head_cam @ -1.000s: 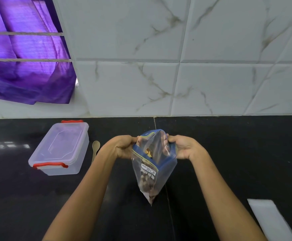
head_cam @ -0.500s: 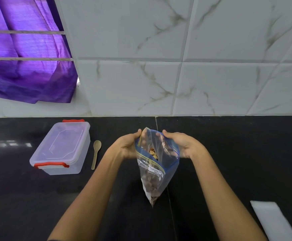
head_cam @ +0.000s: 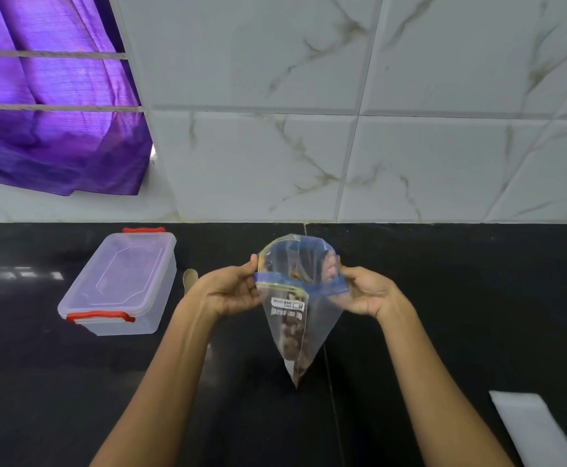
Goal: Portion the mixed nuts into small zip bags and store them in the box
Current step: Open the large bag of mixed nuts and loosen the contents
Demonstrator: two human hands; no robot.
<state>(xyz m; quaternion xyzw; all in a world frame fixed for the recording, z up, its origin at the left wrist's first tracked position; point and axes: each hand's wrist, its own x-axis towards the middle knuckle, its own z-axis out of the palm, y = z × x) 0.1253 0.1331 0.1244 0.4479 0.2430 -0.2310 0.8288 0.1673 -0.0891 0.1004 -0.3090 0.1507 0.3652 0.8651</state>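
nuts (head_cam: 292,332) blurred inside zip bag (head_cam: 287,318) | spoon (head_cam: 189,277) half hidden by left hand (head_cam: 231,291)

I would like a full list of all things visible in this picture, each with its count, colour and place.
zip bag: 1, clear with blue zip strip, held up over the middle of the counter, mouth open
mixed nuts: many, brown, inside the zip bag, toward its lower corner
box: 1, clear with red latches, lid on, on the counter at left
spoon: 1, pale tan, only its bowl shows, between the box and the left hand
white sheet: 1, white, counter at lower right
counter: 1, black
tiled wall: 1, white marbled, behind the counter
curtain: 1, purple, upper left
left hand: 1, pinches the bag's left rim
right hand: 1, pinches the bag's right rim
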